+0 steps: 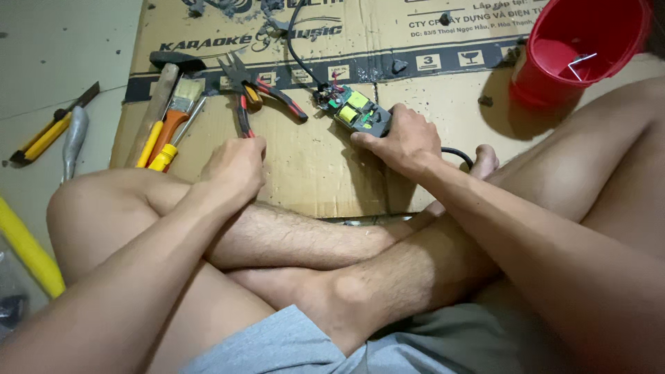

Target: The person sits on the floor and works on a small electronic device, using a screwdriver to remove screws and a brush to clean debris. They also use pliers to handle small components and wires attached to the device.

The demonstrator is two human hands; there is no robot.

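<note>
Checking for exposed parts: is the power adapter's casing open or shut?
Open: the power adapter shows its bare circuit board with yellow parts; the right hand holds it.

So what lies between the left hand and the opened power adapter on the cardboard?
In the head view, red-handled pliers lie between the left hand and the opened adapter; under them is bare cardboard. The right hand holds the adapter.

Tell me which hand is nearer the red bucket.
Right. The right hand rests on the circuit board, below-left of the red bucket; the left hand is farther left, by the pliers.
</note>
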